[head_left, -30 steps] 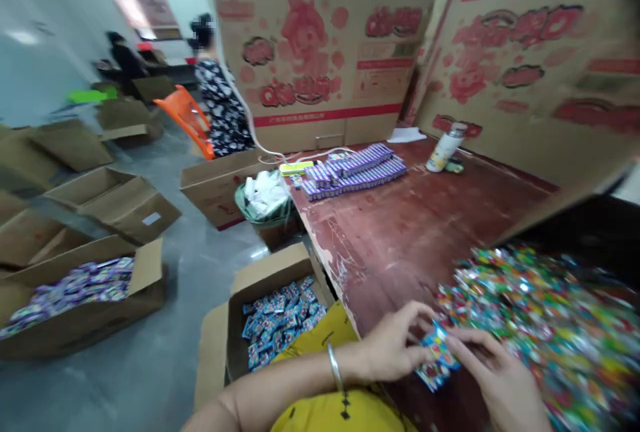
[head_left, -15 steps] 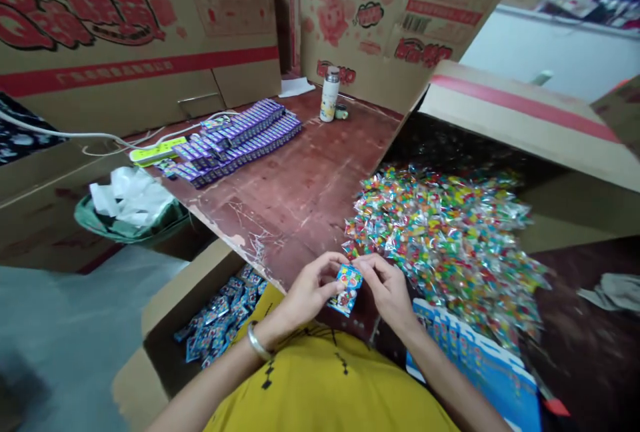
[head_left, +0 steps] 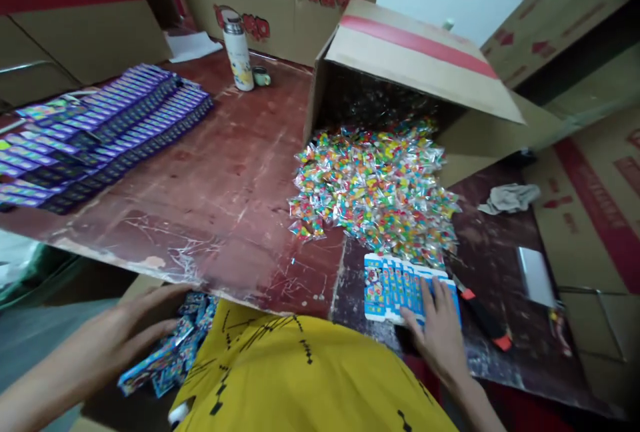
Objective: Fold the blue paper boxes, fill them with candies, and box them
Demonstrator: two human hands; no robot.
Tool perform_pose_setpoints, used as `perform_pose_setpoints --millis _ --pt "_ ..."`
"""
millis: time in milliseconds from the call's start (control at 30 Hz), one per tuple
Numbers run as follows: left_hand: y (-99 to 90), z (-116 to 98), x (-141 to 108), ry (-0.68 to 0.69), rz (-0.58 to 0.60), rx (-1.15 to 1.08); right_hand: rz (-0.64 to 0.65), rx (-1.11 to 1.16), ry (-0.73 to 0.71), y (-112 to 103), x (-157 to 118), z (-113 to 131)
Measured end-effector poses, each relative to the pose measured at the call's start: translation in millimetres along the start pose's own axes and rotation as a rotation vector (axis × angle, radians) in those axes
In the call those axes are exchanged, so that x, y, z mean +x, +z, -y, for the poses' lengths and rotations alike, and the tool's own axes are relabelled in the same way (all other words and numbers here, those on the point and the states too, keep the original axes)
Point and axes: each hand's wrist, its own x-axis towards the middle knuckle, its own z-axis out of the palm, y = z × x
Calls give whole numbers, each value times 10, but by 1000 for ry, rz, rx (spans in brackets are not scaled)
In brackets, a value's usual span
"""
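My left hand (head_left: pixel 133 325) is over the open carton at the lower left, fingers apart, beside small blue packets (head_left: pixel 187 332); one packet lies just below its fingers. On the right, my right hand (head_left: pixel 440 322) rests with spread fingers on a fanned stack of flat blue printed cards (head_left: pixel 397 289). Beyond that stack, clear bags of colourful candies (head_left: pixel 375 192) spill in a heap from a cardboard box (head_left: pixel 400 59) lying on its side.
Rows of purple boxes (head_left: pixel 125 119) line the table's (head_left: pixel 240 172) left. A white bottle (head_left: pixel 239 55) and a small green cup (head_left: pixel 261 76) stand at the back. A black and orange cutter (head_left: pixel 485 319) and a grey cloth (head_left: pixel 510 198) lie at the right.
My hands have moved apart, the left to the carton and the right onto the blue cards. The small blue packet has left my fingers. The view has turned right.
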Motion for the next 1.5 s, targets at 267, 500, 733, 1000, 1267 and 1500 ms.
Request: perform_pose_setpoints --millis 267,500,733,1000,1267,1500 --pt "852 -1320 692 422 64 -84 65 -169 109 249 102 723" --pt "1499 -1631 972 785 105 190 108 -152 -16 132 124 849" --pt "1446 -1402 936 736 55 311 135 -129 -170 215 209 1046" --pt "1414 -1280 826 674 6 365 111 -38 -385 239 231 1090" --pt "1373 -1205 793 683 -80 343 87 239 -292 -32 822 1363" --pt "1466 -1196 760 676 -89 336 204 189 -389 201 1336 1736"
